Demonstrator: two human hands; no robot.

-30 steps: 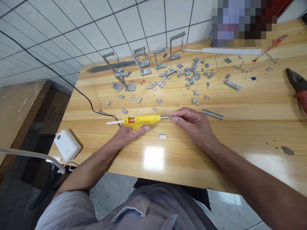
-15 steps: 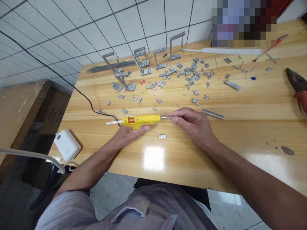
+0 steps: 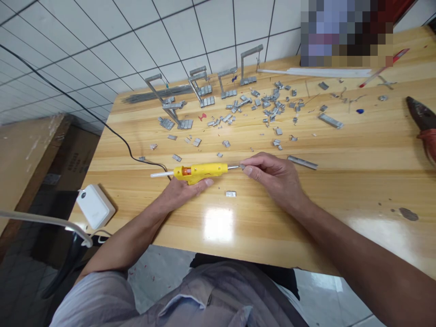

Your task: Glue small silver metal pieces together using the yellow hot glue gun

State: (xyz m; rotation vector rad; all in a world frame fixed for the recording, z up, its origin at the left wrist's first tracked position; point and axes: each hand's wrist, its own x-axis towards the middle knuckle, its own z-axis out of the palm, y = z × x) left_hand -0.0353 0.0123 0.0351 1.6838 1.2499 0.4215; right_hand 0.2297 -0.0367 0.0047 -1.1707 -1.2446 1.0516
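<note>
My left hand (image 3: 185, 190) is wrapped round the handle of a yellow glue gun (image 3: 207, 170), whose nozzle points right. A clear glue stick (image 3: 161, 174) pokes out of its back end. Between the thumb and forefinger of my right hand (image 3: 272, 175) is a small grey metal piece (image 3: 242, 166), mostly covered by the fingertips. The nozzle tip meets this piece or is very close to it; I cannot tell which. A flat silver piece (image 3: 230, 194) lies on the table just below the gun. To the right of my right hand rests a grey metal strip (image 3: 302, 162).
Several small grey stands (image 3: 250, 66) line the back of the wooden table (image 3: 272, 236), with loose metal pieces (image 3: 272, 104) scattered before them. A black cord (image 3: 98, 113) runs to the gun. A white box (image 3: 96, 205) stands at left, pliers (image 3: 425, 129) at far right.
</note>
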